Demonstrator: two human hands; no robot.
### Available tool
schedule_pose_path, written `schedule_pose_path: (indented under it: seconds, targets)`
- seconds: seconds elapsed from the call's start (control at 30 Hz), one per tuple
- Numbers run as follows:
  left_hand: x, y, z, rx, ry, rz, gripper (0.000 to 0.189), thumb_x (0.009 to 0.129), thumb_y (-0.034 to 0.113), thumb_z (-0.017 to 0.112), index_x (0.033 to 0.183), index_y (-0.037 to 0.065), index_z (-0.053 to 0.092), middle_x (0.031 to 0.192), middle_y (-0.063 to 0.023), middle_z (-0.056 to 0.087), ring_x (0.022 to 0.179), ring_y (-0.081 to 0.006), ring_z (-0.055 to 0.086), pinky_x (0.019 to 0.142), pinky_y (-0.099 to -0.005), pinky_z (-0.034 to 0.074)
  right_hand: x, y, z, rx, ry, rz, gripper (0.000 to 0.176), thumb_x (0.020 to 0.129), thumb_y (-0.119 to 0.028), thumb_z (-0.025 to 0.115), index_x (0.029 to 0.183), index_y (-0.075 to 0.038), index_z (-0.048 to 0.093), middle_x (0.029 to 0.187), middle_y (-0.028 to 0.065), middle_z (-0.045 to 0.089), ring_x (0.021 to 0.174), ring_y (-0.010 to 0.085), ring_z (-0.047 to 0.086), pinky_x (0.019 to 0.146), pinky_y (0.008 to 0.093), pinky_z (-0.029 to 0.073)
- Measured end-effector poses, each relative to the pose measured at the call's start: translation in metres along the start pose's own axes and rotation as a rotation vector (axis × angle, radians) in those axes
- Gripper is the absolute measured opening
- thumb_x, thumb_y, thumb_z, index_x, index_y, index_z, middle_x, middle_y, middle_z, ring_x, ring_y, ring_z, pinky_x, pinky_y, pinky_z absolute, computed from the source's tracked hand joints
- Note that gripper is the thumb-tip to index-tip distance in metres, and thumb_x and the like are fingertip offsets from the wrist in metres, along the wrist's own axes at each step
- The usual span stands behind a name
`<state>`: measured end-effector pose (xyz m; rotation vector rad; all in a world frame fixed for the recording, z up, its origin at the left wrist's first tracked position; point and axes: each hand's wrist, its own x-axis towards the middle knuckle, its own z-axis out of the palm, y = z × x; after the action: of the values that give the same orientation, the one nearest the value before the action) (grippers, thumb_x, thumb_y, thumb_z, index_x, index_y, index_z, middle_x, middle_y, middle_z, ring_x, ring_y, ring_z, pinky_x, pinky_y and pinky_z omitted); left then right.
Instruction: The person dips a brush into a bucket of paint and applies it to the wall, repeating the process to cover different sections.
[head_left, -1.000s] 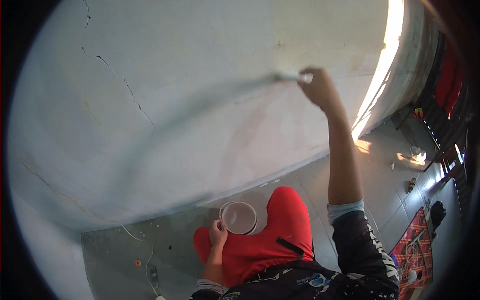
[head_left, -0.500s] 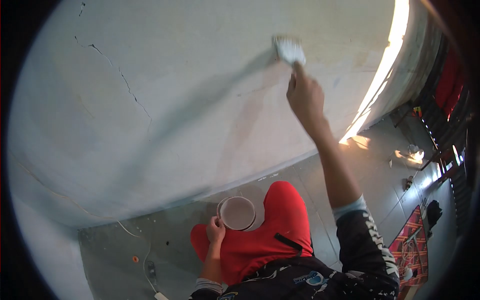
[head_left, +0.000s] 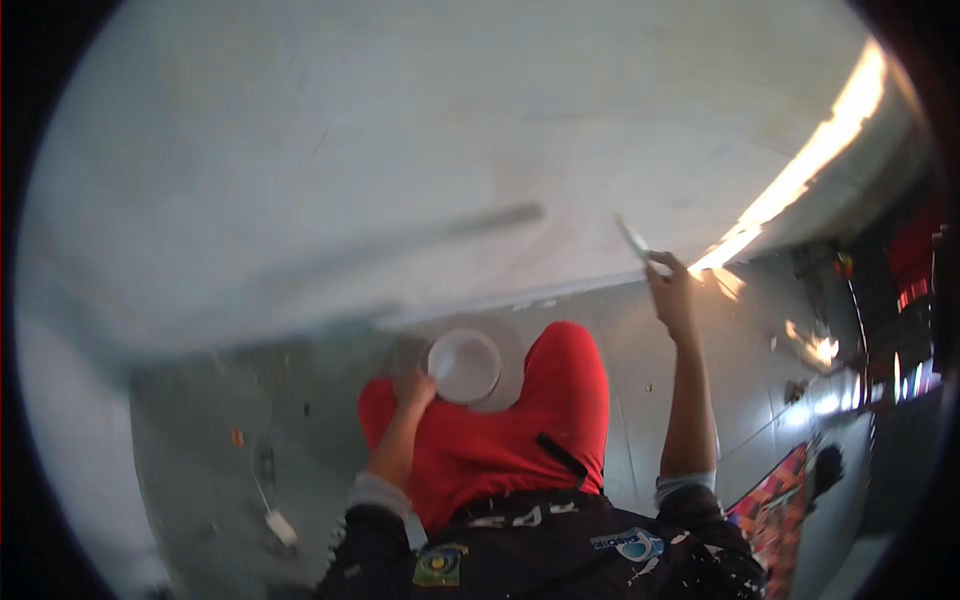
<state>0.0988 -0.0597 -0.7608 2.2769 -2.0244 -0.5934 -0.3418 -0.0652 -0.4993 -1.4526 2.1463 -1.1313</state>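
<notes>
The step in hand looked to be holding the brush (head_left: 631, 238) clear of the wall (head_left: 400, 150); any move from there seemed to call for a firm pinch and a steady bucket (head_left: 464, 331). The right hand (head_left: 671, 294) gripped the brush, forearm stretched forward, bristles tilted up and leftward. The left hand (head_left: 414, 388), lower, touched the bucket's rim before the red trousers (head_left: 470, 450); blur hid whether it gripped.
</notes>
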Motion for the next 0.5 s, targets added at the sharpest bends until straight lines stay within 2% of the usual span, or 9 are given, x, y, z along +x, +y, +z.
schedule_pose_path:
  seconds: [0.03, 0.07, 0.13, 0.17, 0.23, 0.33, 0.37, 0.4, 0.5]
  targets:
    - [0.012, -0.013, 0.015, -0.041, 0.022, 0.065, 0.044, 0.087, 0.032, 0.051, 0.119, 0.003, 0.060, 0.111, -0.0233, 0.066, 0.105, -0.0407, 0.062, 0.092, -0.0530, 0.047, -0.010, -0.001, -0.001, 0.085, -0.048, 0.084, 0.031, 0.091, -0.017, 0.060, 0.119, -0.005, 0.062, 0.058, 0.0020, 0.050, 0.052, 0.0089, 0.047, 0.048, 0.0276, 0.036]
    - [0.015, -0.010, 0.002, -0.119, -0.218, -0.034, 0.044, 0.087, 0.033, 0.052, 0.118, 0.003, 0.060, 0.113, -0.0242, 0.065, 0.107, -0.0401, 0.062, 0.092, -0.0532, 0.047, -0.026, -0.009, -0.006, 0.168, -0.091, 0.186, 0.030, 0.093, -0.017, 0.058, 0.121, -0.006, 0.062, 0.057, -0.0017, 0.046, 0.049, 0.0064, 0.043, 0.045, 0.0257, 0.032]
    - [0.016, -0.012, -0.009, -0.132, -0.309, -0.054, 0.051, 0.088, 0.035, 0.049, 0.126, 0.001, 0.057, 0.124, -0.0264, 0.058, 0.115, -0.0404, 0.058, 0.096, -0.0513, 0.046, -0.045, -0.008, -0.004, 0.169, -0.138, 0.224, 0.030, 0.095, -0.017, 0.056, 0.123, -0.008, 0.061, 0.058, -0.0058, 0.041, 0.047, 0.0023, 0.034, 0.042, 0.0228, 0.026]
    - [0.034, -0.028, 0.018, -0.182, -0.323, -0.065, 0.052, 0.088, 0.035, 0.048, 0.124, -0.001, 0.058, 0.123, -0.0270, 0.059, 0.115, -0.0414, 0.058, 0.097, -0.0501, 0.046, -0.053, -0.008, -0.002, 0.171, -0.170, 0.217, 0.030, 0.095, -0.017, 0.056, 0.123, -0.008, 0.061, 0.058, -0.0058, 0.041, 0.047, 0.0023, 0.034, 0.042, 0.0228, 0.026]
    - [0.043, -0.036, 0.025, -0.229, -0.341, -0.071, 0.052, 0.089, 0.034, 0.046, 0.123, -0.003, 0.059, 0.123, -0.0275, 0.059, 0.114, -0.0424, 0.057, 0.097, -0.0490, 0.046, -0.064, -0.006, -0.002, 0.179, -0.228, 0.288, 0.031, 0.095, -0.018, 0.057, 0.124, -0.008, 0.061, 0.058, -0.0054, 0.043, 0.045, 0.0020, 0.034, 0.040, 0.0223, 0.026]
    - [0.051, -0.029, 0.035, -0.500, -0.378, -0.063, 0.051, 0.089, 0.033, 0.043, 0.115, -0.006, 0.063, 0.116, -0.0300, 0.061, 0.112, -0.0443, 0.058, 0.096, -0.0476, 0.046, -0.073, -0.007, 0.007, 0.188, -0.245, 0.254, 0.031, 0.095, -0.018, 0.057, 0.124, -0.008, 0.061, 0.058, -0.0056, 0.043, 0.044, 0.0020, 0.031, 0.038, 0.0226, 0.026]
    - [0.049, -0.028, 0.037, -0.499, -0.372, -0.034, 0.050, 0.090, 0.034, 0.043, 0.110, -0.007, 0.065, 0.113, -0.0312, 0.061, 0.111, -0.0446, 0.058, 0.095, -0.0478, 0.046, -0.074, -0.011, 0.008, 0.146, -0.291, 0.242, 0.030, 0.095, -0.018, 0.057, 0.123, -0.008, 0.061, 0.062, -0.0042, 0.050, 0.048, 0.0029, 0.039, 0.042, 0.0230, 0.030]
    - [0.047, -0.031, 0.040, -0.497, -0.364, -0.007, 0.051, 0.090, 0.035, 0.043, 0.105, -0.007, 0.066, 0.109, -0.0324, 0.062, 0.110, -0.0449, 0.058, 0.094, -0.0479, 0.046, -0.076, -0.013, 0.016, 0.144, -0.293, 0.250, 0.030, 0.095, -0.018, 0.057, 0.123, -0.008, 0.061, 0.062, -0.0042, 0.050, 0.048, 0.0029, 0.039, 0.042, 0.0230, 0.030]
    - [0.043, -0.022, 0.037, -0.587, -0.326, 0.006, 0.051, 0.090, 0.036, 0.044, 0.102, -0.009, 0.065, 0.107, -0.0331, 0.062, 0.108, -0.0444, 0.059, 0.093, -0.0483, 0.046, -0.074, -0.029, 0.053, -0.006, -0.576, -0.016, 0.031, 0.090, -0.018, 0.059, 0.120, -0.008, 0.062, 0.071, 0.0098, 0.062, 0.061, 0.0147, 0.056, 0.056, 0.0310, 0.044]
